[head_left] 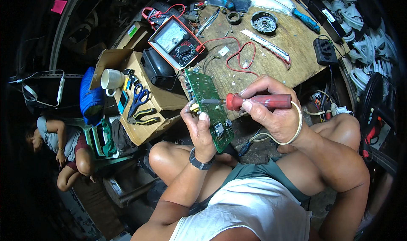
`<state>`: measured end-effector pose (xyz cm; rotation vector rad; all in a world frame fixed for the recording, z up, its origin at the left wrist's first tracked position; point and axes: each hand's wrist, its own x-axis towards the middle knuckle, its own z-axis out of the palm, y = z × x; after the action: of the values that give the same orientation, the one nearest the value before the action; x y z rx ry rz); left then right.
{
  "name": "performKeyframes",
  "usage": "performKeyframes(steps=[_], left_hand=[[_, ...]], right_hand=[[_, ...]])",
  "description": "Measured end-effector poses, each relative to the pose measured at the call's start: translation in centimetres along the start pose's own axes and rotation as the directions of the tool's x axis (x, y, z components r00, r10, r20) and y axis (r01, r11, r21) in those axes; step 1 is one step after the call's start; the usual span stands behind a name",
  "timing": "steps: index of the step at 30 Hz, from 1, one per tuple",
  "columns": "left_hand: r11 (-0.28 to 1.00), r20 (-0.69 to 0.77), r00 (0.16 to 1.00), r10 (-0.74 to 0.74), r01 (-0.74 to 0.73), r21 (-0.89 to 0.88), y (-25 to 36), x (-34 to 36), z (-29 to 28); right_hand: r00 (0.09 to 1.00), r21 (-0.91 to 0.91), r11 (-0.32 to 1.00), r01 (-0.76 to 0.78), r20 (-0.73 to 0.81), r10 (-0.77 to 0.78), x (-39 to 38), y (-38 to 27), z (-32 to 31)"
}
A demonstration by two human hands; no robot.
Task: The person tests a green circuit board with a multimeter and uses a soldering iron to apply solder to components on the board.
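Note:
My left hand (197, 128) grips the green circuit board (218, 116) by its left side, holding it tilted upright above my lap. My right hand (267, 112) is closed around the red handle of a soldering iron (280, 101), whose pale cord loops over my wrist. Its metal shaft reaches left to the board's upper part; exact contact at the tip is unclear. Just above the board, an analog multimeter (176, 44) with red leads lies on the wooden table (296, 63).
Left, a cardboard box (163, 122) carries a white mug (112, 78), scissors (138, 97) and pliers (143, 119). A person (63, 141) rests at lower left. Tools, a round metal part (263, 22) and a black device (324, 51) lie on the table; pale coiled items (364, 50) crowd the right.

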<state>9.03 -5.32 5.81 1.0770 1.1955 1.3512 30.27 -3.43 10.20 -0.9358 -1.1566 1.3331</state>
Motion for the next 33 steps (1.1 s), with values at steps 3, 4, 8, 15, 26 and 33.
performKeyframes(steps=[3,4,8,15,26,33], left_hand=[[1.0,-0.022,1.0,-0.002,0.003,0.026,-0.2,-0.1,0.1],[0.999,-0.029,1.0,-0.007,0.008,0.032,-0.2,-0.1,0.2],[0.999,-0.047,0.999,0.009,-0.007,0.04,-0.8,-0.2,0.4],[0.982,-0.121,0.991,0.064,-0.042,0.183,-0.6,-0.5,1.7],[0.951,-0.227,0.971,0.081,-0.007,0.31,-0.8,0.1,2.0],[0.969,-0.246,0.968,0.047,0.016,0.247,-1.1,0.6,1.5]], right_hand=[[0.998,-0.079,0.995,0.061,-0.004,-0.061,0.0,-0.1,-0.1],[0.996,-0.105,0.991,0.084,-0.009,-0.085,-0.1,-0.1,-0.1],[0.965,-0.232,0.937,0.26,0.039,-0.258,-0.4,-0.1,0.0],[0.916,-0.324,0.858,0.398,0.093,-0.39,-1.7,0.0,1.0],[0.937,-0.32,0.886,0.336,0.015,-0.35,-2.3,0.1,1.5],[0.886,-0.375,0.807,0.457,0.116,-0.449,-2.5,0.5,1.8]])
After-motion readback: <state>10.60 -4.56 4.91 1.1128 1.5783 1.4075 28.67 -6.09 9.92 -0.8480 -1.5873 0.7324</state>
